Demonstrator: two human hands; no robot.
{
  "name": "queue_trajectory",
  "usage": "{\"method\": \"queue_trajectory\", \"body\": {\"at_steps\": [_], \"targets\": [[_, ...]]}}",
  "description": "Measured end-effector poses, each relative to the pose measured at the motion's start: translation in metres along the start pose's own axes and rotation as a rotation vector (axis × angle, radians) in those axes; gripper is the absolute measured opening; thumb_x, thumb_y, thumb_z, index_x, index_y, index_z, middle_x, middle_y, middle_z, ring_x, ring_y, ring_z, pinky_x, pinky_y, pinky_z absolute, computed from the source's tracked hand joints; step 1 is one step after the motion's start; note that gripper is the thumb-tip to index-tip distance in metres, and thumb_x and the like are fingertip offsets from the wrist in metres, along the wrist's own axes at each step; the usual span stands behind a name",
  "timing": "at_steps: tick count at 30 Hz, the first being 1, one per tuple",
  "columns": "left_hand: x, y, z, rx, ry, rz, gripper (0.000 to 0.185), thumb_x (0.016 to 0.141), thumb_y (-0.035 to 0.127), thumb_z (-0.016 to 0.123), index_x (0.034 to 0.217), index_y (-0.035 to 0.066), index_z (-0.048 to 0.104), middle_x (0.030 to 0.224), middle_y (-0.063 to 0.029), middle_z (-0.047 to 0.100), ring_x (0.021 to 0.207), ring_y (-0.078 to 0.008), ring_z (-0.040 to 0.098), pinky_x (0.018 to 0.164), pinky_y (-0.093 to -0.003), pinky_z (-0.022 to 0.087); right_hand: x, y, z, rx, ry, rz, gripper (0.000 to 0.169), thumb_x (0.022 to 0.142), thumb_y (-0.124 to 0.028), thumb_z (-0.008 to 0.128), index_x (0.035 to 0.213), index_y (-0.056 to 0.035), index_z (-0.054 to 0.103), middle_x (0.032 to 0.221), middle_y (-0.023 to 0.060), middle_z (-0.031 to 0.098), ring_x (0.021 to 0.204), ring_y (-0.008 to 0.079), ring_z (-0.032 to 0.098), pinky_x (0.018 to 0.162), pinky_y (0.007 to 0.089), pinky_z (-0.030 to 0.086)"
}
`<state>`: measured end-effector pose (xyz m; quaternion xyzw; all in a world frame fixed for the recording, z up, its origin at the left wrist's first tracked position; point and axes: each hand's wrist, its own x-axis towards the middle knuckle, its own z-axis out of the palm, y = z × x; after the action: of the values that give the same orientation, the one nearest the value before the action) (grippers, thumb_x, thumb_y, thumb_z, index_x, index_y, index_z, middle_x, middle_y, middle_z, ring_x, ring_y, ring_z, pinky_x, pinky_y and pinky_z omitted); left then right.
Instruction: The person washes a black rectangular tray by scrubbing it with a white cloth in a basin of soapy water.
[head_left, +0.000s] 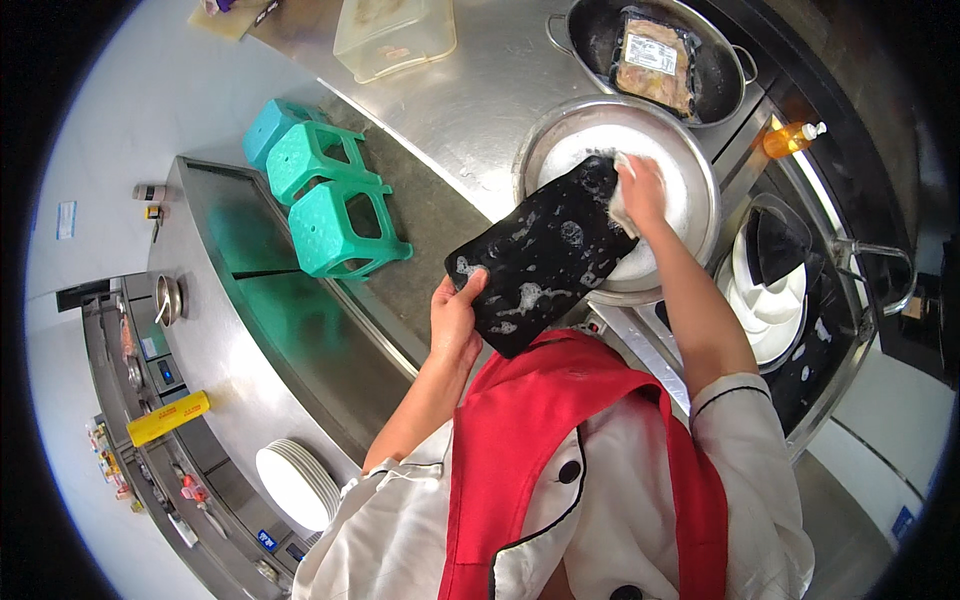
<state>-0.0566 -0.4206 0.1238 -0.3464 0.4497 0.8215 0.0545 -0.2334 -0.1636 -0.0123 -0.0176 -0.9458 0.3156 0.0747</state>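
Observation:
A black rectangular plate or tray (551, 247), spotted with soap suds, is tilted over the rim of a round metal basin (529, 142). My left hand (456, 319) grips its near left corner, thumb on top. At its far right end, my right hand (641, 196) holds a pale cloth (621, 206) against the edge. White foam (664, 251) fills much of the basin around and beyond the black piece.
Beyond the basin stands a two-handled pan (581, 56) with a packaged food tray (652, 67). White dishes (772, 341) lie in the sink at right, near a metal faucet (874, 251) and an orange bottle (787, 141). Green plastic stools (330, 232) and stacked white plates (292, 480) are at left.

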Motion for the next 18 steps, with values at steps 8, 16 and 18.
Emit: {"method": "queue_trajectory", "body": {"at_steps": [8, 16, 18], "targets": [[0.002, 0.004, 0.001, 0.032, -0.017, 0.013, 0.016, 0.087, 0.003, 0.056, 0.102, 0.001, 0.058, 0.094, -0.0085, 0.065, 0.081, -0.0188, 0.064, 0.073, -0.0332, 0.054, -0.040, -0.028, -0.063, 0.390, -0.313, -0.259, 0.038, 0.079, -0.001, 0.058, 0.117, -0.0034, 0.056, 0.101, 0.0165, 0.053, 0.094, 0.0323, 0.055, 0.084, 0.0347, 0.044], [0.000, 0.008, 0.004, 0.056, -0.022, 0.003, 0.017, 0.086, 0.004, 0.058, 0.103, 0.002, 0.056, 0.093, -0.0078, 0.065, 0.082, -0.0193, 0.064, 0.074, -0.0347, 0.054, -0.027, -0.046, -0.024, 0.404, -0.173, -0.218, 0.039, 0.079, -0.010, 0.065, 0.117, -0.0067, 0.056, 0.107, 0.0150, 0.051, 0.101, 0.0322, 0.052, 0.088, 0.0358, 0.042], [0.001, 0.008, 0.004, 0.063, -0.015, -0.007, 0.018, 0.086, 0.004, 0.058, 0.103, 0.002, 0.056, 0.093, -0.0086, 0.065, 0.082, -0.0199, 0.064, 0.074, -0.0353, 0.054, -0.019, -0.037, -0.019, 0.423, -0.215, -0.164, 0.032, 0.077, -0.012, 0.067, 0.109, -0.0092, 0.062, 0.104, 0.0148, 0.053, 0.101, 0.0322, 0.052, 0.089, 0.0356, 0.042]]}}
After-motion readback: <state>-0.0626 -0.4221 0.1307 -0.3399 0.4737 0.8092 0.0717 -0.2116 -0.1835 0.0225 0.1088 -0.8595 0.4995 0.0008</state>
